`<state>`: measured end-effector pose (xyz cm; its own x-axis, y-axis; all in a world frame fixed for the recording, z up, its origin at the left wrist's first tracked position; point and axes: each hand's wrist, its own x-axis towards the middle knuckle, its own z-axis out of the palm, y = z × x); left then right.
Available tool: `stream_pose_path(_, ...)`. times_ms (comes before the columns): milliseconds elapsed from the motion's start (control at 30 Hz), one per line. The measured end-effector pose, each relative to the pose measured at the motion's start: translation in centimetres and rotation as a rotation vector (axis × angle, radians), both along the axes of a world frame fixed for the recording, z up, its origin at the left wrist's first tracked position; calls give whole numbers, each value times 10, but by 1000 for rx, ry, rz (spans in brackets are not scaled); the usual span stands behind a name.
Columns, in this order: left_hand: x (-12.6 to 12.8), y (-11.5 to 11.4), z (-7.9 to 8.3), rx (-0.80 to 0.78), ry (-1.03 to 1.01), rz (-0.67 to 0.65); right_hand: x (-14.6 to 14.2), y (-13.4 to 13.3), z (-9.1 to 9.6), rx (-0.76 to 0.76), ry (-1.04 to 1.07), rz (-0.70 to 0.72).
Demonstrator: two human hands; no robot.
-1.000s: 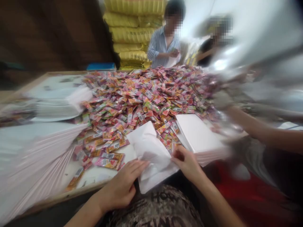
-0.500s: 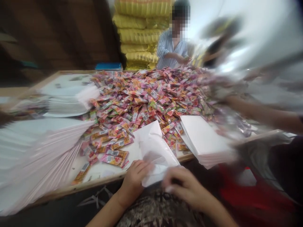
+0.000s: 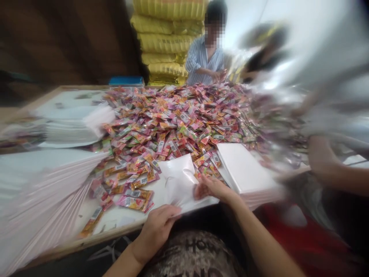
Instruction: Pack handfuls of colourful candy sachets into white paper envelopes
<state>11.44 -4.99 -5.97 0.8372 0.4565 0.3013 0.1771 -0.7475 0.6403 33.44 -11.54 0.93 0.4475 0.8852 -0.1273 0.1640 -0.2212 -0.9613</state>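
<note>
A glossy white mailing bag (image 3: 178, 181) lies at the table's front edge, partly over the bare tabletop. My left hand (image 3: 161, 221) pinches its near left corner between thumb and fingers. On the bag's right side is my right hand (image 3: 211, 188), with its fingers curled onto the edge. Whatever the bag contains cannot be seen. Just beyond it spreads a large heap of small pink and orange packets (image 3: 173, 119), several of them loose to the left of the bag. A stack of white mailing bags (image 3: 245, 169) sits to the right of my right hand.
More white bags (image 3: 54, 184) fan out at the left, with another stack (image 3: 69, 130) behind them. A blue box (image 3: 126, 81) stands at the far edge. A co-worker (image 3: 206, 61) stands opposite; another person's arm (image 3: 337, 165) reaches in at right. Yellow sacks (image 3: 164, 42) are piled behind.
My right hand has moved up and forward from the bag's near end to its right side. My left hand has shifted down to the near left corner, and the bag lies flatter.
</note>
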Motion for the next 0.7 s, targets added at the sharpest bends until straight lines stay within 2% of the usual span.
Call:
stream_pose_path(33,1,2,4,-103,21,76,3,4,-5,-31,76,29)
stream_pose_path(100,2,7,12,-291,71,202,21,-1,-11,-74,211,270)
stream_pose_path(167,3,13,19,-456,96,294,41,-11,-16,-75,226,484)
stream_pose_path(200,2,16,22,-543,93,320,49,-14,-19,-79,198,532)
stream_pose_path(267,2,21,27,-722,88,329,56,-15,-27,-86,100,484)
stream_pose_path(333,1,23,30,-881,70,325,51,-7,-37,-81,-12,353)
stream_pose_path(433,-1,23,32,-1015,5,366,38,7,-48,-75,-122,222)
stream_pose_path(533,-3,23,25,-953,-17,484,27,17,-53,-106,-203,125)
stream_pose_path(700,-2,36,4,-497,120,585,16,25,-59,-247,-299,-64)
